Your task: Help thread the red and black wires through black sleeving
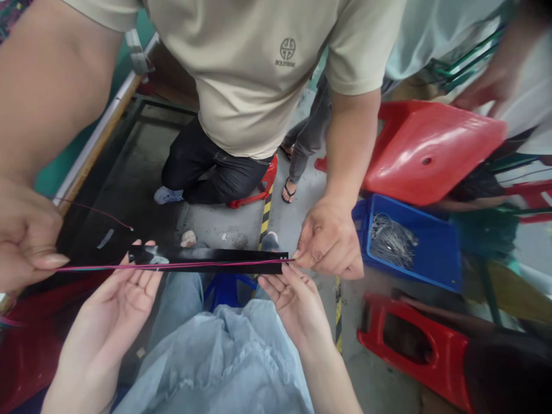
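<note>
A long flat black strip lies across both my hands, palms up. My left hand holds its left end, the fingers under it. At the right end, my right hand has its thumb near the strip's tip and its fingers beneath. Thin pink and teal wires run lengthwise over the strip. Another person's hand pinches the wire ends at the right, close to my right thumb. That person's other hand holds the wires at the far left, beyond the strip.
Opposite me a person in a beige shirt sits on a red stool. A blue bin with grey cables stands at the right, between a red seat and a red stool. Another person stands behind.
</note>
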